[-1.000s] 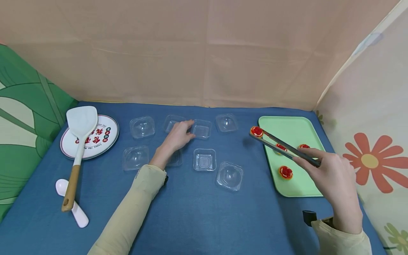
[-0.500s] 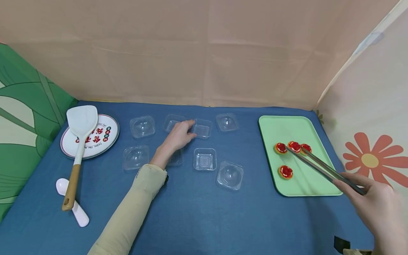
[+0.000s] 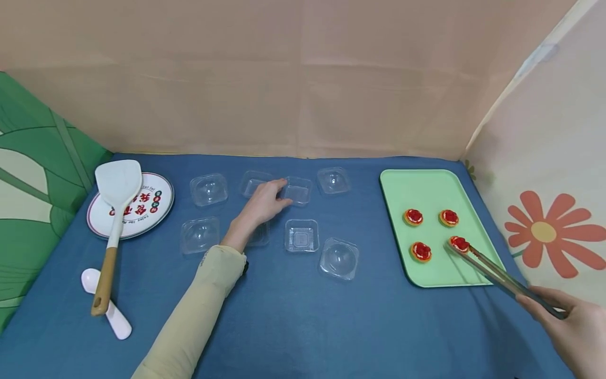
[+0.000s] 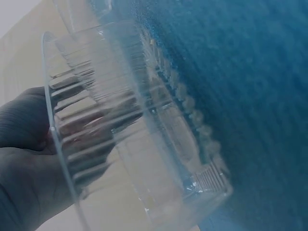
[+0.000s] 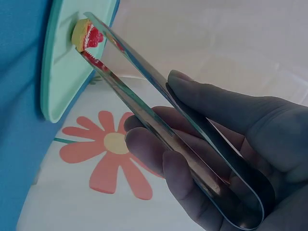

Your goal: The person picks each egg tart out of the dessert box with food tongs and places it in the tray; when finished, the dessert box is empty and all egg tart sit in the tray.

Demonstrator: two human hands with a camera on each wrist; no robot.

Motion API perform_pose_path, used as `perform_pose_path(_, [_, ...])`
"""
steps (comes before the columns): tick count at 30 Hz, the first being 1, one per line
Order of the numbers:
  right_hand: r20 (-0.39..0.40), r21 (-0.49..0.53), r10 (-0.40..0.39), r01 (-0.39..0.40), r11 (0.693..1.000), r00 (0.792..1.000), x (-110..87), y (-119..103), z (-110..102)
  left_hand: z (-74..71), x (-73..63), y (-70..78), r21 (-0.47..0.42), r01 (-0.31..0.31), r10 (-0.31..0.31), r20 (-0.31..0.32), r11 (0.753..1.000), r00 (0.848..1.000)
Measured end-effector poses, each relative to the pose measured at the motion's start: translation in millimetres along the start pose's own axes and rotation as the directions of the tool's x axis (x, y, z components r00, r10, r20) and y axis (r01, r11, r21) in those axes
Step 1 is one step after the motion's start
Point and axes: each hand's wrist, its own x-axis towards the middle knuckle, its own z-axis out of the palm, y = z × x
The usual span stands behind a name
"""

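Note:
My right hand (image 3: 575,321) grips metal tongs (image 3: 504,281) by their closed end. Their tips stand on either side of a small red-topped tart (image 3: 459,243) at the green tray (image 3: 416,184), with raised red topping (image 5: 94,37) in the right wrist view. Three similar tarts, such as this front-left tart (image 3: 421,251), lie on the tray. My left hand (image 3: 265,202) reaches over clear plastic boxes, thumb and fingertips at the left edge of a ribbed box (image 3: 297,190). In the left wrist view, a clear box (image 4: 159,159) partly covers that hand (image 4: 29,144).
More clear plastic boxes with domed lids, such as this lid (image 3: 339,259), lie about the left hand. At left, a white spatula (image 3: 118,184) rests on a printed plate (image 3: 156,210), its wooden handle across a white spoon (image 3: 118,321). Fabric walls enclose the table.
My right hand has moved right and nearer with the tongs, bringing the tart from beyond the tray's left edge to its front right. My left hand stays in place over the boxes.

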Motion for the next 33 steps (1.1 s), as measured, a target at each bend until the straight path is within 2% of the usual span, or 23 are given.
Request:
perform_pose_path(21, [-0.008, 0.001, 0.060, -0.060, 0.998, 0.998, -6.7, 10.2, 6.6, 0.6, 0.5, -1.3, 0.014, -0.006, 0.006, -0.005, 1.000, 1.000])
perform_pose_path(33, [0.025, 0.015, 0.164, -0.164, 0.986, 0.986, -9.2, 5.5, 6.2, 1.4, 0.1, 1.0, 0.038, -0.005, 0.005, 0.004, 0.999, 1.000])
